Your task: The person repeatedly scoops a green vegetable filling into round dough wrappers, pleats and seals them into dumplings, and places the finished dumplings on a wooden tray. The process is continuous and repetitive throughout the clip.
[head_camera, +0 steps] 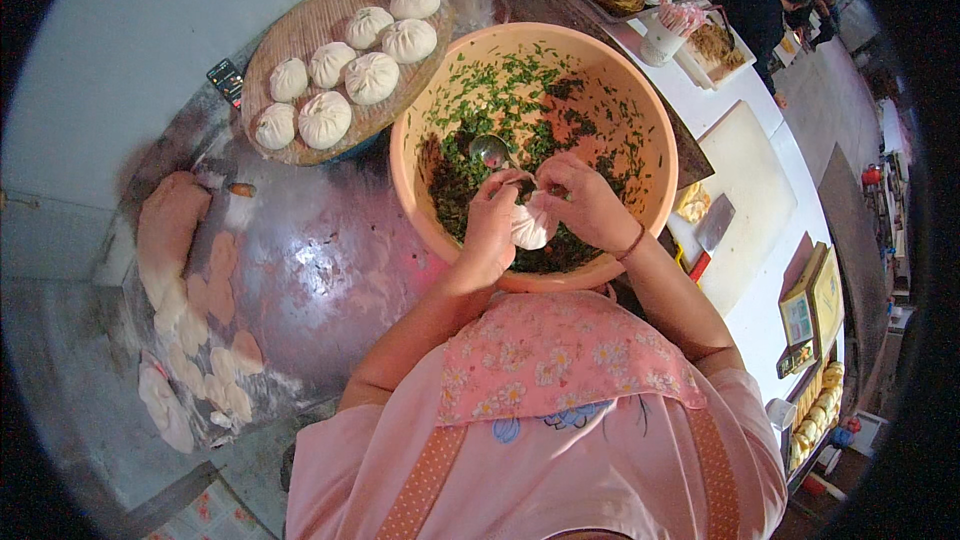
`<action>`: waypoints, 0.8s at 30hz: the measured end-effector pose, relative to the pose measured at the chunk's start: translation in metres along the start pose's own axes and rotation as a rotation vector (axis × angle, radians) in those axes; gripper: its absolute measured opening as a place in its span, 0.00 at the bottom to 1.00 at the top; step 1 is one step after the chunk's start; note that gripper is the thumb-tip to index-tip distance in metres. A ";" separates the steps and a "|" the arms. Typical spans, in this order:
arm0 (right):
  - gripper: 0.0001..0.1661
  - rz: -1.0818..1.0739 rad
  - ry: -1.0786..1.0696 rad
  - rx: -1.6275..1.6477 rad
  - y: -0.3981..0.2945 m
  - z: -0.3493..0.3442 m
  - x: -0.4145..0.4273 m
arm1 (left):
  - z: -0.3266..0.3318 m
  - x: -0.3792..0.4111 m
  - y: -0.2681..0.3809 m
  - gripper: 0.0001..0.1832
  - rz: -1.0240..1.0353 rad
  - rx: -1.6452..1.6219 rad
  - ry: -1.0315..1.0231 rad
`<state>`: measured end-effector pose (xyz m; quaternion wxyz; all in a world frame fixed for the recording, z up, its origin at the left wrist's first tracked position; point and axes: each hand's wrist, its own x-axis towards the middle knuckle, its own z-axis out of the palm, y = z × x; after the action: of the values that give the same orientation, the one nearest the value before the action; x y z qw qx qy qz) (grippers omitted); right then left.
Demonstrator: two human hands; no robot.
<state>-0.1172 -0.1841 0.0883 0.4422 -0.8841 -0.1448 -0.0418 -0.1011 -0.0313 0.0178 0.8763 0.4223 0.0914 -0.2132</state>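
Observation:
Both my hands hold a partly gathered dough wrapper (pixel 531 225) above a large orange plastic basin (pixel 534 281). My left hand (pixel 491 225) cups it from the left, thumb and fingers at its upper rim. With bent fingers, my right hand (pixel 581 199) pinches the right side of that rim. Chopped green filling (pixel 480 116) coats the basin's bottom and walls. A metal spoon (pixel 491 150) rests in the filling just beyond my fingers. Several pleated buns (pixel 373 77) sit on a round wooden board (pixel 262 60) at the upper left. What lies inside the wrapper is mostly hidden.
On the floured worktop (pixel 315 270) at left lie a long dough roll (pixel 169 225) and several flat wrappers (pixel 221 379). A phone (pixel 225 82) leans beyond the board. Rightward, a cleaver (pixel 715 225) lies on a white cutting board (pixel 750 187). Another person (pixel 757 11) is at the far right.

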 end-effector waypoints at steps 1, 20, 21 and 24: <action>0.09 0.035 -0.071 0.021 -0.003 -0.001 -0.001 | 0.002 -0.001 0.005 0.13 -0.073 -0.057 -0.004; 0.11 0.234 0.040 0.190 -0.031 -0.016 0.001 | 0.015 -0.012 0.038 0.11 -0.124 -0.241 -0.180; 0.11 0.147 0.051 0.090 -0.019 -0.013 -0.001 | 0.009 -0.006 0.023 0.09 -0.052 -0.172 -0.155; 0.13 -0.046 0.012 -0.096 0.005 -0.005 -0.006 | 0.001 -0.007 0.015 0.05 -0.107 0.002 -0.127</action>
<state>-0.1214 -0.1926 0.0864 0.3993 -0.9004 -0.1600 -0.0642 -0.1002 -0.0220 0.0318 0.8673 0.4034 0.0578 -0.2860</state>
